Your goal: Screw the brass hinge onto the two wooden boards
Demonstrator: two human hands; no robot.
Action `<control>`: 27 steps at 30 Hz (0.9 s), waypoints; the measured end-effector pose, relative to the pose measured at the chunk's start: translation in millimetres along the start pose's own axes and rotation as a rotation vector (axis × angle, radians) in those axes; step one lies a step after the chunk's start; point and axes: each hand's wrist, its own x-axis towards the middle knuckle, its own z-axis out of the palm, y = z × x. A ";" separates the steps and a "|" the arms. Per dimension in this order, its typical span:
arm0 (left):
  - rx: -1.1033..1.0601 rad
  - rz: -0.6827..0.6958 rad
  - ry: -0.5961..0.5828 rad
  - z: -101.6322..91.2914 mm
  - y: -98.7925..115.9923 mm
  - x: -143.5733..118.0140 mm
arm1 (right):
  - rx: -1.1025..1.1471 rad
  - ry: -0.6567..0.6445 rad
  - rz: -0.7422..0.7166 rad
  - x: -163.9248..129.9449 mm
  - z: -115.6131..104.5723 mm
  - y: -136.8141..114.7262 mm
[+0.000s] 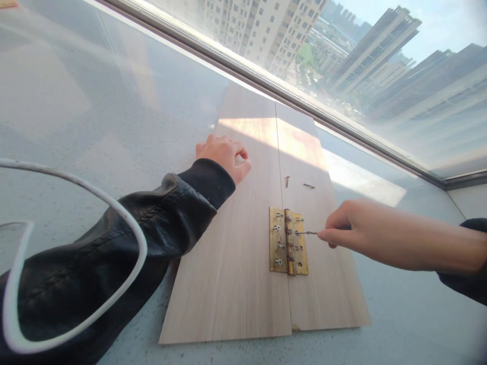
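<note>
In the head view, the person's right hand (pixel 344 229) has its fingers (pixel 330 235) pinched nearly closed on the head end of a screw (pixel 306 233), whose tip reaches out from the fingertips to a hole in the near leaf of the brass hinge (pixel 288 248). The hinge lies just beyond those fingertips, across the seam where the left board (pixel 236 274) and the right board (pixel 327 289) butt together on the grey sill (pixel 114 116). The left hand (pixel 224 156) rests curled, close to a loose fist, on the far edge of the left board; whether anything is inside it cannot be told. Several screws already stand in the hinge leaves, some of them leaning. Two loose screws (pixel 297 182) lie on the right board, beyond the pinching fingers and well apart from the hinge. The likeliest trouble, judging from this, is the thin pinch: held only by its end, the screw could tip sideways and miss the hole, or slip free and roll off the board. Any sideways push could also nudge the right board, which no hand steadies, and open the seam so the hinge sits crooked. A white cord (pixel 125 213) loops over the left sleeve (pixel 125 248) and could snag if that arm moves.
</note>
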 end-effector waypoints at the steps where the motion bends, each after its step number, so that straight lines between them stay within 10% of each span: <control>1: -0.008 -0.001 0.002 -0.3 0.0 0.1 | -0.040 0.011 -0.001 -1.5 -0.1 -1.1; 8: -0.038 -0.025 0.007 -1.0 -0.4 -0.3 | -0.748 0.435 -0.648 -13.9 14.3 11.2; 18: -0.034 -0.042 -0.001 -2.0 1.7 0.2 | -0.092 -0.027 0.124 3.0 -2.0 -14.1; 25: -0.068 -0.057 0.000 -2.0 -0.9 1.8 | -0.731 0.242 -0.540 -6.7 2.0 1.4; 27: -0.074 -0.046 0.002 -2.1 -0.3 1.9 | -0.724 0.234 -0.524 -6.7 5.1 5.9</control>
